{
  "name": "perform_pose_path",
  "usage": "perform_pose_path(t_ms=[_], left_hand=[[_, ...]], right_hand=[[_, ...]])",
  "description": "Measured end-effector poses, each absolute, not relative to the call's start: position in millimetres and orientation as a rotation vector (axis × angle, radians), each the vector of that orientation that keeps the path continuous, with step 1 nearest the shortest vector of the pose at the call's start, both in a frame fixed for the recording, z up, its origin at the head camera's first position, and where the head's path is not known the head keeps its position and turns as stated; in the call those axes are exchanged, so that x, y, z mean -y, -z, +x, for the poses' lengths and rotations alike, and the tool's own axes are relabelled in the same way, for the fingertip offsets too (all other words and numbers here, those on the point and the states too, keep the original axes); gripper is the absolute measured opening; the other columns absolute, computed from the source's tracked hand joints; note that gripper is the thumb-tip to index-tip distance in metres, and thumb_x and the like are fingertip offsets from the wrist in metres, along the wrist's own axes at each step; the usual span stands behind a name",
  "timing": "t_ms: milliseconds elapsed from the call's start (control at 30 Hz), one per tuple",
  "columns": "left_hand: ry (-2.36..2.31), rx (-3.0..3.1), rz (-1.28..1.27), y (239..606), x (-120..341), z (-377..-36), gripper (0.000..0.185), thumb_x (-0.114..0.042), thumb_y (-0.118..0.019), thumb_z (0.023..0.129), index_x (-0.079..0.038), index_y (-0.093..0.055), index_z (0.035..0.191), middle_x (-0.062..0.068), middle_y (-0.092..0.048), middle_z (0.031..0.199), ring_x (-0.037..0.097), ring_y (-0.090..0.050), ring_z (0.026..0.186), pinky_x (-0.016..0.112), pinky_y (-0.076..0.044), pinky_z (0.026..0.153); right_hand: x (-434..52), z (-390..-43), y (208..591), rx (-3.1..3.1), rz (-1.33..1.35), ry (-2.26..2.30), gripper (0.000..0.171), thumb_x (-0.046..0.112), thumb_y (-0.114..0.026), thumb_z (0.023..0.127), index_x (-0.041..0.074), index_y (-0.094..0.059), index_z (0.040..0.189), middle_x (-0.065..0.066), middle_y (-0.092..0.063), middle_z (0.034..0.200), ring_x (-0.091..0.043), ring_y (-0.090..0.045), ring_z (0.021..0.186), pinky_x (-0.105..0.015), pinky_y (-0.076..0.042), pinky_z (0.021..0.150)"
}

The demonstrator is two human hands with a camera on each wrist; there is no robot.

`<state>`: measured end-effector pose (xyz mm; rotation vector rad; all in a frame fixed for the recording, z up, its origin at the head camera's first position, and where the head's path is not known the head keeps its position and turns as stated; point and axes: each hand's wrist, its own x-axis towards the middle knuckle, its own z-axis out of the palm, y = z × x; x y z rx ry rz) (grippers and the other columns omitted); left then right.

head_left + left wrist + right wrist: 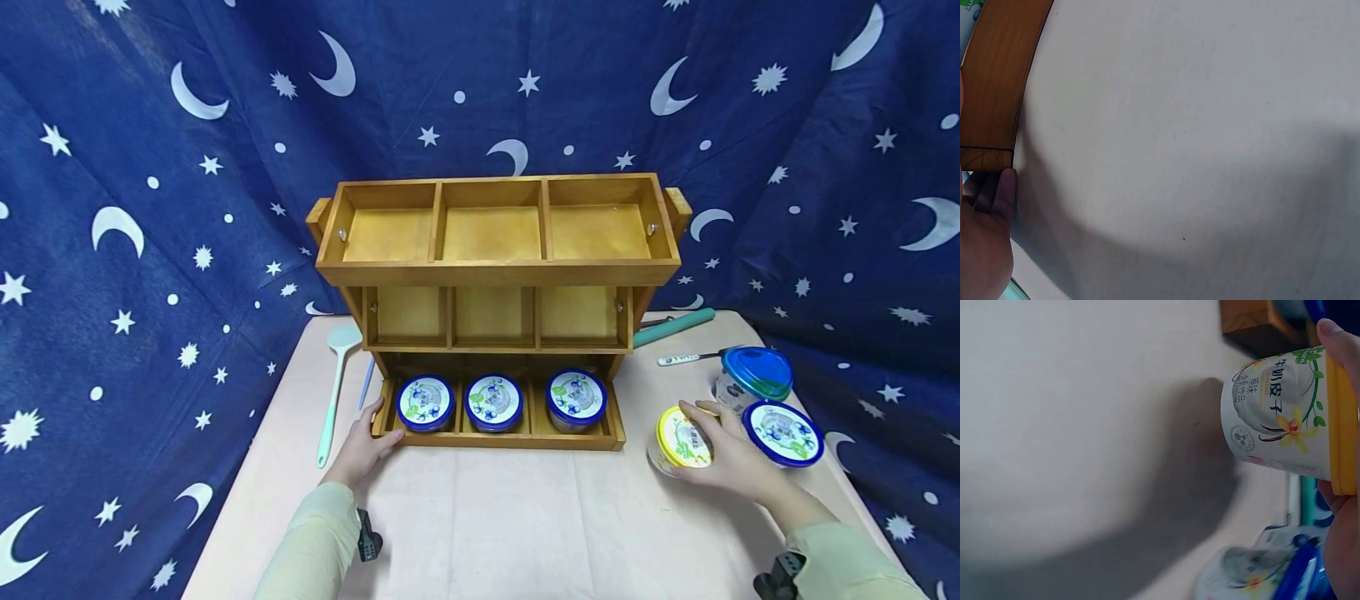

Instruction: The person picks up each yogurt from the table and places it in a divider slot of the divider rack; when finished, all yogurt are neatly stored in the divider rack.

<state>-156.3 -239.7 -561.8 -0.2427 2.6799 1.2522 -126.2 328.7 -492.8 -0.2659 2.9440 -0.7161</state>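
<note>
My right hand [737, 460] grips a white tub with a yellow lid [681, 436], fingers and thumb around the lid's rim. In the right wrist view the tub [1282, 415] shows flower prints and dark lettering, and its shadow falls on the cloth. On the left, my left hand [362, 447] holds the front left corner of a three-tier wooden rack [495, 274]. Three blue-lidded tubs, left [425, 402], middle [493, 402] and right [577, 395], stand in the bottom tier's compartments. The upper two tiers hold nothing.
Right of the held tub stand a blue-lidded tub [785, 432] and a container with a translucent blue lid [757, 372]. Behind them lie a thin utensil with a patterned handle [678, 360] and a green rod [673, 327]. A pale green spatula [330, 404] lies left of the rack.
</note>
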Motion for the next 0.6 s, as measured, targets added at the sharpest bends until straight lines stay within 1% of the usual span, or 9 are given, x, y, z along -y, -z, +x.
perform_pose_path(t_ms=[133, 233, 333, 467, 600], left_hand=[[-1.25, -2.678, -0.251, 563, 240, -156, 0.089, -0.048, -0.067, 0.082, -0.016, -0.019, 0.15, 0.027, -0.029, 0.143, 0.042, -0.027, 0.132, 0.056, -0.022, 0.107], [-1.253, -2.672, -0.253, 564, 240, -157, 0.09, -0.05, -0.066, 0.082, -0.017, -0.018, 0.15, 0.026, -0.028, 0.144, 0.042, -0.026, 0.133, 0.056, -0.021, 0.107], [-1.263, -2.665, -0.254, 564, 241, -158, 0.09, -0.05, -0.066, 0.082, -0.018, -0.017, 0.15, 0.025, -0.028, 0.145, 0.041, -0.026, 0.133, 0.056, -0.021, 0.107], [-1.275, -2.665, -0.247, 565, 241, -158, 0.091, -0.051, -0.066, 0.082, -0.019, -0.016, 0.151, 0.025, -0.027, 0.145, 0.041, -0.026, 0.133, 0.056, -0.021, 0.107], [-1.279, -2.661, -0.25, 566, 242, -158, 0.092, -0.052, -0.066, 0.081, -0.019, -0.016, 0.151, 0.024, -0.026, 0.145, 0.041, -0.026, 0.133, 0.057, -0.022, 0.107]], right_hand=[[-324, -132, 477, -2.973, -0.328, 0.774, 0.108, 0.054, -0.081, 0.063, 0.011, -0.028, 0.147, -0.03, -0.017, 0.139, -0.053, -0.026, 0.118, -0.073, -0.033, 0.081], [-321, -135, 468, -3.02, -0.406, 0.792, 0.106, 0.051, -0.083, 0.063, 0.01, -0.031, 0.146, -0.029, -0.019, 0.138, -0.051, -0.028, 0.117, -0.071, -0.036, 0.08], [-316, -136, 456, -3.057, -0.464, 0.781, 0.103, 0.047, -0.084, 0.063, 0.008, -0.034, 0.144, -0.028, -0.021, 0.138, -0.049, -0.029, 0.116, -0.069, -0.038, 0.079], [-310, -137, 434, -3.1, -0.527, 0.773, 0.099, 0.041, -0.086, 0.062, 0.003, -0.038, 0.139, -0.026, -0.026, 0.136, -0.046, -0.031, 0.116, -0.067, -0.039, 0.08], [-307, -139, 413, -3.134, -0.616, 0.784, 0.1, 0.037, -0.088, 0.059, 0.0, -0.039, 0.138, -0.024, -0.029, 0.135, -0.043, -0.032, 0.115, -0.064, -0.037, 0.081]])
